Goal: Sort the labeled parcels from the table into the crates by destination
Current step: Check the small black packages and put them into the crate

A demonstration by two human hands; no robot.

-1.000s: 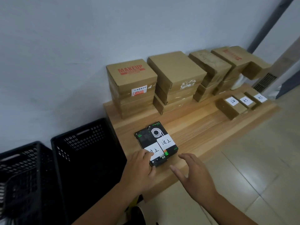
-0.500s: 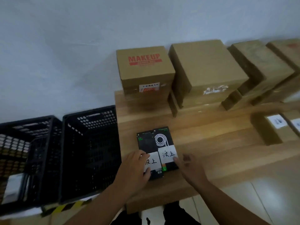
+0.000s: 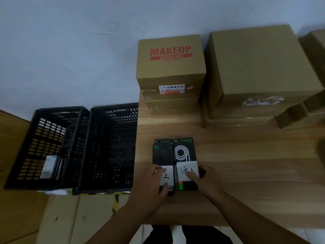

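Observation:
Two black parcels lie side by side on the wooden table (image 3: 249, 166), each with a white handwritten label at its near end. My left hand (image 3: 149, 189) lies over the left black parcel (image 3: 162, 153), fingers across its label and thumb at its near edge. My right hand (image 3: 207, 182) clasps the right black parcel (image 3: 184, 150) from its right side, index finger on the label. Two black plastic crates stand on the floor left of the table: the near crate (image 3: 109, 147) touches the table edge, the far crate (image 3: 44, 131) is beside it.
A pale wrapped parcel (image 3: 48, 166) lies in the far crate. Stacked cardboard boxes line the wall at the table's back, one marked MAKEUP (image 3: 170, 57), a larger plain one (image 3: 258, 62) to its right. Black-yellow floor tape (image 3: 115, 205) runs below the crates.
The view swung down and left over the parcels. My right hand moved in from the table's front edge onto the right parcel; my left hand stayed on the left one.

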